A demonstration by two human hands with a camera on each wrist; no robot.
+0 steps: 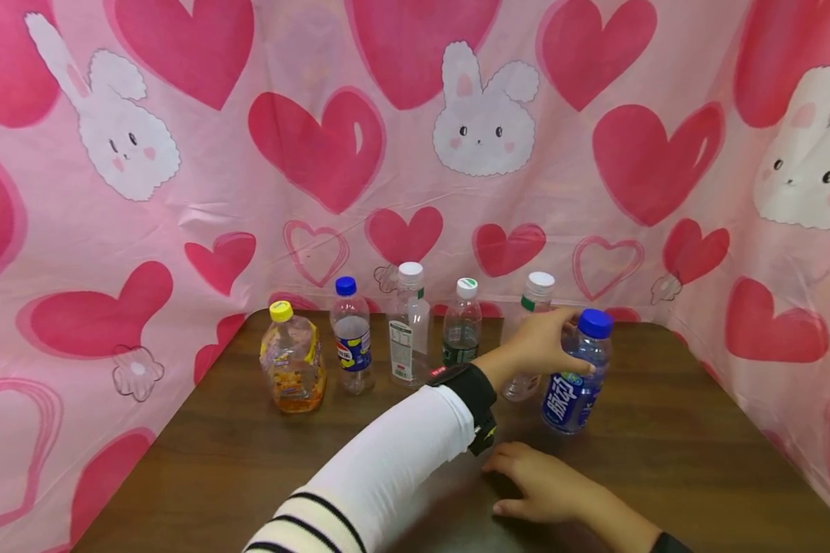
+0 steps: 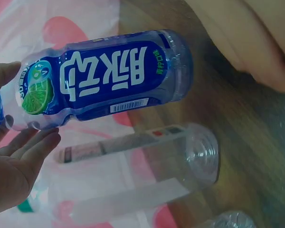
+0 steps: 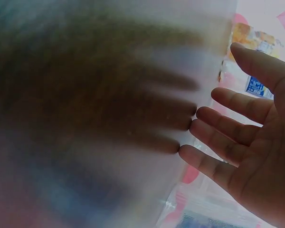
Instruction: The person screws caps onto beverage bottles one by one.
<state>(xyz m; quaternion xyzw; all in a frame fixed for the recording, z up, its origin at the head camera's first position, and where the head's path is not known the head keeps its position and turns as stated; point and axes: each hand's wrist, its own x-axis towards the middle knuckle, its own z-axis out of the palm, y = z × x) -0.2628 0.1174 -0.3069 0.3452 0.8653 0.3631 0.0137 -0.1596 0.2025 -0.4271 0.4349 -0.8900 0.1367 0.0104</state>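
My left hand point(image 1: 542, 342) grips the upper part of a plastic drink bottle point(image 1: 572, 399) with a blue cap and blue label. The bottle leans slightly, cap to the right, at the right end of a row of bottles. In the left wrist view, the thumb and fingers lie on either side of the bottle point(image 2: 114, 71), whose label shows a lime slice. A clear bottle point(image 2: 147, 171) with a white cap stands just beside it, partly hidden by the left hand in the head view. Nearer the front, my right hand point(image 1: 542, 484) rests its fingertips point(image 3: 187, 152) on the tabletop, holding nothing.
Along the dark wooden table point(image 1: 235, 468) stand a yellow-capped bottle point(image 1: 293, 369), a blue-capped cola bottle point(image 1: 353, 346), a tall white-capped bottle point(image 1: 410, 330) and a small dark-labelled bottle point(image 1: 461, 330). A pink heart-patterned cloth point(image 1: 401, 184) hangs behind and at both sides.
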